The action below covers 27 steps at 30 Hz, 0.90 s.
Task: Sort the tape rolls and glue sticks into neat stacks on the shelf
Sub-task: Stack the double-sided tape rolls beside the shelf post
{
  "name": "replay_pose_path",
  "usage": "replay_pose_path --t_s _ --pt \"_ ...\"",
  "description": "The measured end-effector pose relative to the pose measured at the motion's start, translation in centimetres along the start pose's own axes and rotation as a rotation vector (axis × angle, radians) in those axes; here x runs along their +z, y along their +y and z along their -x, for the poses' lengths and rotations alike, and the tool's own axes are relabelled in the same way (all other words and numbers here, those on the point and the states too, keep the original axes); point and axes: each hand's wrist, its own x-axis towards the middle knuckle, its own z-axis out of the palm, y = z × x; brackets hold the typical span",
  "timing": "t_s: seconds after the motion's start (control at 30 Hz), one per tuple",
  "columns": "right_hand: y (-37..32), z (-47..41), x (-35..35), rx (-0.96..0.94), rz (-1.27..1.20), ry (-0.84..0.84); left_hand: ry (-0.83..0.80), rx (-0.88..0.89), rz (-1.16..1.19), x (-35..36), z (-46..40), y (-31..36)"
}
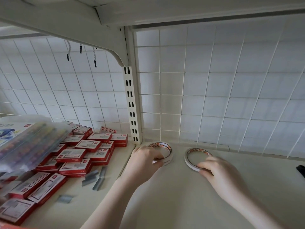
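A short stack of white tape rolls [166, 152] lies flat on the cream shelf [181, 195] near the back corner by the slotted upright. My left hand [145, 160] grips its near rim, fingers curled over the edge. To the right a single thin tape roll [191, 157] lies flat on the shelf. My right hand [219, 176] holds its near right rim with curled fingers. No glue sticks are in view.
Several red and white staple boxes [79, 152] are piled on the left shelf section, with loose staple strips [99, 177] beside them and a clear case of coloured pens [28, 142]. A wire grid [231, 96] backs the shelf. A dark object [301, 169] sits at the right edge.
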Motion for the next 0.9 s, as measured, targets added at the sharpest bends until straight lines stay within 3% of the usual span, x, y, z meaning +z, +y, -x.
replay_pose_path --t_s 0.6,0.9 --pt "0.3 0.0 0.3 -0.05 0.023 0.039 -0.087 -0.101 0.114 0.4 0.1 0.5" --pt "0.3 1.0 -1.1 -0.147 0.192 0.083 -0.038 -0.119 -0.072 -0.5 1.0 1.8"
